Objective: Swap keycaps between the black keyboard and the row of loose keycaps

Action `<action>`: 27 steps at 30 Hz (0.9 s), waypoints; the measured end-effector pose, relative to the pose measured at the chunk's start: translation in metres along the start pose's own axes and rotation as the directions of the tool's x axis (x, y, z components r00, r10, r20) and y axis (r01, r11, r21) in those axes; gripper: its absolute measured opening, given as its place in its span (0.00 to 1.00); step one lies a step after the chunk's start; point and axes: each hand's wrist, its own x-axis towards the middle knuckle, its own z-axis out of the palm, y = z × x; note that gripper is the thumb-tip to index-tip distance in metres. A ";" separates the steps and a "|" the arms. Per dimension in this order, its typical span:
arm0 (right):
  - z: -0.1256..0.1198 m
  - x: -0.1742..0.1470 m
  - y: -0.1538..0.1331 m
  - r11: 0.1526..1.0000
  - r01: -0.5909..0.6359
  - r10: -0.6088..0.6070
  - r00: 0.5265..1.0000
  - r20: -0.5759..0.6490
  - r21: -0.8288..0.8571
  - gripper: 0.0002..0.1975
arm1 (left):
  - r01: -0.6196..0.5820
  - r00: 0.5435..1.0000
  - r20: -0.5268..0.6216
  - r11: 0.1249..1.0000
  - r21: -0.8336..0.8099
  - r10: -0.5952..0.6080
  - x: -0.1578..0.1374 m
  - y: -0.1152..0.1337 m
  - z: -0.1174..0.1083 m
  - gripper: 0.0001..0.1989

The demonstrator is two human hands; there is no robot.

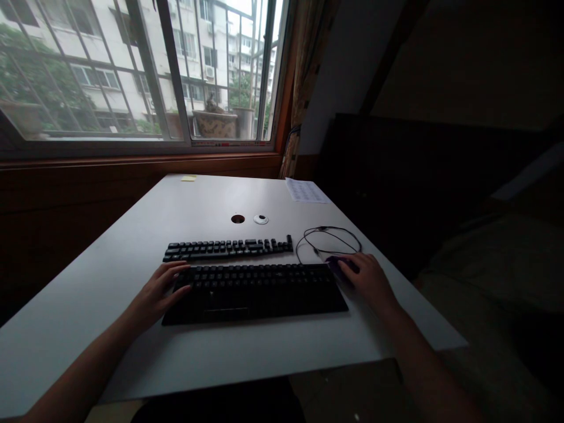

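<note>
The left hand (164, 291) is resting at the left end of a black keyboard with a palm rest (259, 302), its thumb and fingers spread apart. The right hand (368, 276) is curling around a dark purple computer mouse (346, 271), thumb and fingers closing on its sides; the mouse is sitting just beside the keyboard's right end. The keyboard is lying flat near the front of the white table (110, 261).

Surroundings: a strip of black keycaps (224, 249) is running close behind the keyboard, bounding it at the back. A coiled black cable (330, 228) is taking up the space beyond the mouse. Farther back, a white grommet cap (261, 220) is lying beside a round cable hole (238, 219); a printed sheet (307, 191) and yellow sticky notes (188, 178) are occupying the far edge, below a barred window (189, 143).
</note>
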 end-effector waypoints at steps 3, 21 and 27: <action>-0.009 -0.010 -0.020 0.991 -0.014 0.012 1.000 0.013 0.134 0.13 | -0.012 1.000 -0.013 1.000 0.019 0.013 0.000 -0.001 0.001 0.22; 0.011 -0.016 -0.049 0.938 0.176 -0.242 0.949 0.203 0.298 0.11 | -0.018 1.000 0.004 0.999 0.049 0.018 0.000 0.001 0.001 0.23; 0.007 -0.003 -0.050 0.933 0.333 -0.355 0.918 0.177 0.139 0.10 | -0.002 1.000 -0.012 0.998 0.058 0.003 0.001 0.003 -0.001 0.23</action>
